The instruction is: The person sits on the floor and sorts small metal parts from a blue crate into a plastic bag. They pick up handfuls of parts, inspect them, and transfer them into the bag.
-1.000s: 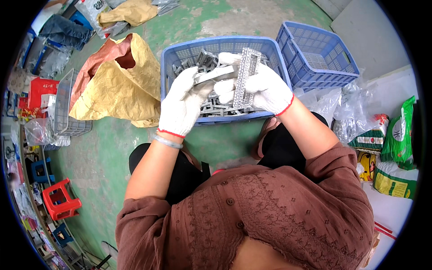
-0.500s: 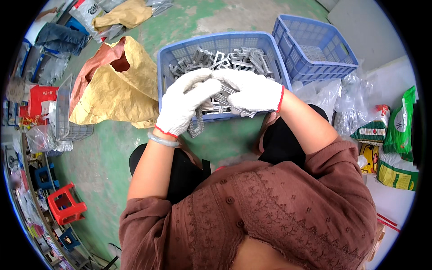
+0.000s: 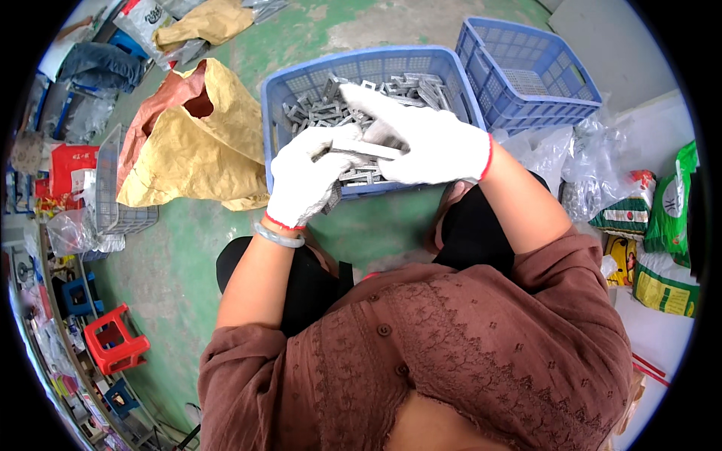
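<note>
My left hand (image 3: 304, 169), in a white knit glove with a red cuff, is closed on grey metal frame pieces. One piece's flat bar (image 3: 366, 149) spans the gap between my hands, and another end pokes out below the left palm. Its far end sits at my gloved right hand (image 3: 444, 146), between thumb and palm, while the right fingers stretch toward the upper left. Both hands are over the near side of a blue plastic crate (image 3: 368, 54), which holds many similar rectangular metal frames (image 3: 323, 113). The gloves hide part of the held pieces.
A second blue crate (image 3: 526, 101) stands at the right, beside clear plastic bags (image 3: 594, 173). To the left slumps a yellow woven sack (image 3: 188, 165), with a grey basket (image 3: 124, 214) behind it. A red stool (image 3: 116, 342) and cluttered shelves (image 3: 71, 353) are farther left.
My right fingers have straightened and lifted toward the upper left. The held metal piece has turned, so a flat bar now lies between my hands; the left hand has shifted slightly.
</note>
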Tool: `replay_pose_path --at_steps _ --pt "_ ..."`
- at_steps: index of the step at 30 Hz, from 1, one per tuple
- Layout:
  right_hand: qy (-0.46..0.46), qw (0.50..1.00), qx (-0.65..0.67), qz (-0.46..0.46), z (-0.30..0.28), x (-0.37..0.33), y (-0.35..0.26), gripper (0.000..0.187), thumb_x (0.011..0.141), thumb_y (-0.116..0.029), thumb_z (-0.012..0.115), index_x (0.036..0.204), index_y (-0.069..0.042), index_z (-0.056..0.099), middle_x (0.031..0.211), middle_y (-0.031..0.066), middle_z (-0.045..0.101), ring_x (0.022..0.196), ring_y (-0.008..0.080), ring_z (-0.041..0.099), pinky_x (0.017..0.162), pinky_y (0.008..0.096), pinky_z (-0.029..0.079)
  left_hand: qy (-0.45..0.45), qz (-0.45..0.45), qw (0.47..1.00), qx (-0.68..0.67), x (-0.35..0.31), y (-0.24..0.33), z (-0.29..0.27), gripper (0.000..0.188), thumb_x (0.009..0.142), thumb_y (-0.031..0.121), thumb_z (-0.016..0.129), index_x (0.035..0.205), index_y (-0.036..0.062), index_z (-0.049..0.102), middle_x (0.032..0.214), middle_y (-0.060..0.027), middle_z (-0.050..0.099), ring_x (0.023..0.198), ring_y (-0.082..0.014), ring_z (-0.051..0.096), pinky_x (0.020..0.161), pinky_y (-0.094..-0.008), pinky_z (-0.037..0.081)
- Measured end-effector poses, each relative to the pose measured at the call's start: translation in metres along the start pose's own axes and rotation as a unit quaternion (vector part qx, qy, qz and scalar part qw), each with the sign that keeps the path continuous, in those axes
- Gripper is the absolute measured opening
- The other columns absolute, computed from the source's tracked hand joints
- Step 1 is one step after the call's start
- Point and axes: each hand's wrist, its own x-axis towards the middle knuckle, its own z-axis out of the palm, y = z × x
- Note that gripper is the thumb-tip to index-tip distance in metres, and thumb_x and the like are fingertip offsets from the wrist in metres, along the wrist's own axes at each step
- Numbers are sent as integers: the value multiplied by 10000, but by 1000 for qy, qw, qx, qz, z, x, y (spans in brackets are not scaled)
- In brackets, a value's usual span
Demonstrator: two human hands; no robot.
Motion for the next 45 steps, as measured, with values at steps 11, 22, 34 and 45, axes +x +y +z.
replay_pose_path --at_steps 11,22,34,45 --pt "-29 930 356 90 -17 -7 10 966 848 -55 761 1591 -42 143 1112 161 659 935 161 638 789 298 519 87 -6 988 -127 2 -5 -5 314 902 -2 649 1210 -65 646 1141 -139 710 1034 -178 678 921 -294 537" --pt "-20 948 301 104 -20 -3 3 854 894 -18 700 1583 -74 199 1286 215 609 1069 236 679 878 382 575 88 -14 991 -100 -4 3 -8 349 906 -33 617 1251 -86 616 1196 -156 685 1016 -220 691 904 -326 565" --pt "-11 925 363 112 -16 0 10 838 880 -33 713 1570 -39 238 1305 221 593 1068 261 676 882 390 577 94 1 992 -81 -5 5 -8 334 899 -22 620 1228 -79 627 1131 -151 704 991 -203 699 887 -309 562" --pt "-12 918 381 109 -20 -3 18 783 900 -97 695 1560 -33 278 1303 193 600 1033 247 680 843 403 598 97 -16 986 -134 -6 4 -4 306 907 37 653 1196 -62 644 1023 -122 739 917 -162 711 836 -283 565"
